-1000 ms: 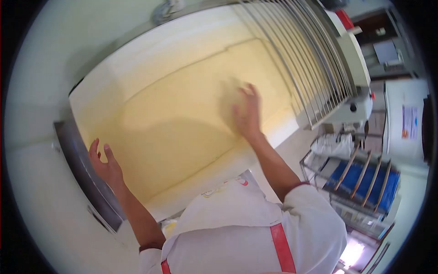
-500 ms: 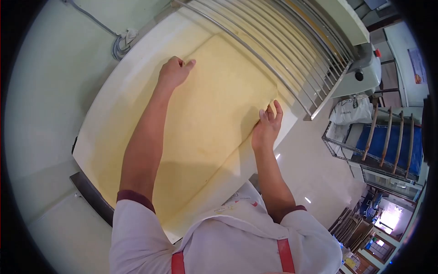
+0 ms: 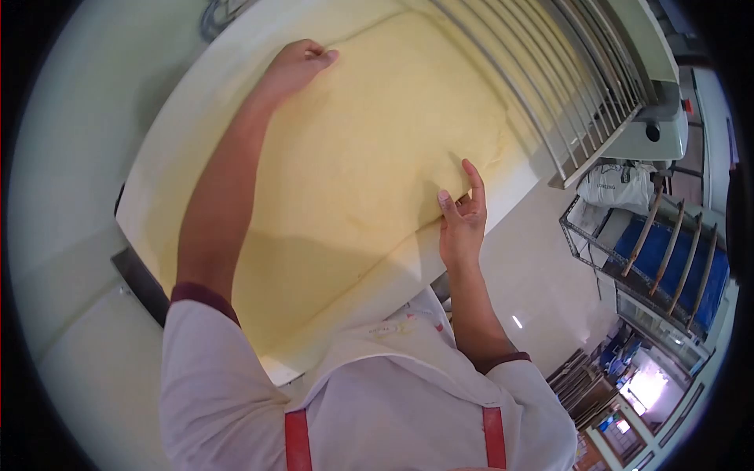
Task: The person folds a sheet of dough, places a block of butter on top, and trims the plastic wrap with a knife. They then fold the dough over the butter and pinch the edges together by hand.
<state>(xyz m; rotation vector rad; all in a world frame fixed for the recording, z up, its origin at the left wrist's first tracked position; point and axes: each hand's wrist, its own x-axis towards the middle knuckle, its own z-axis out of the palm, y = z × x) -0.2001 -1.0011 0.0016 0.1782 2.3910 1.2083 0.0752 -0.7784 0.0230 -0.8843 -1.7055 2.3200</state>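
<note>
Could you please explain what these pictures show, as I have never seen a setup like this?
There is no robot here: a person is working with two bare hands, and all the pictures come from one camera worn on the head, looking forward and down.

A broad, pale yellow sheet, possibly dough, lies flat on a white surface. To the right, a guard of metal bars reaches over it.

The left hand is at the sheet's far edge, fingers close together, perhaps pinching it. The right hand is at the near edge, thumb and forefinger apart. I cannot tell whether either hand grips the sheet firmly.
</note>
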